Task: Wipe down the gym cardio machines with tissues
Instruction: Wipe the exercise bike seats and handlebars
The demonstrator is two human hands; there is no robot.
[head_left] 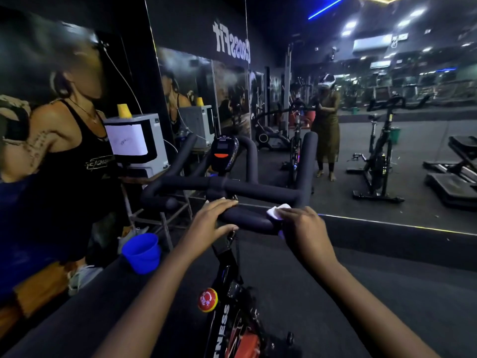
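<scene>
Tissue [277, 211], white, crumpled, in right hand [304, 228] fingers; left hand [210, 220] fingers curled round handlebar [249, 218].

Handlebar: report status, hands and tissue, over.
Left hand grips the near handlebar. Right hand holds white tissue against its right end. Console and blue cup clear of the wipe.

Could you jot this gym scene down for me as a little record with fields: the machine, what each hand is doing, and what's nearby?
place: gym, mirror ahead
machine: bike with black handlebar
left hand: grips the handlebar's near loop
right hand: holds a white tissue against the handlebar
console: at the bar's middle, orange button
nearby: blue cup on the ledge to the left; red knob on the bike frame
</scene>
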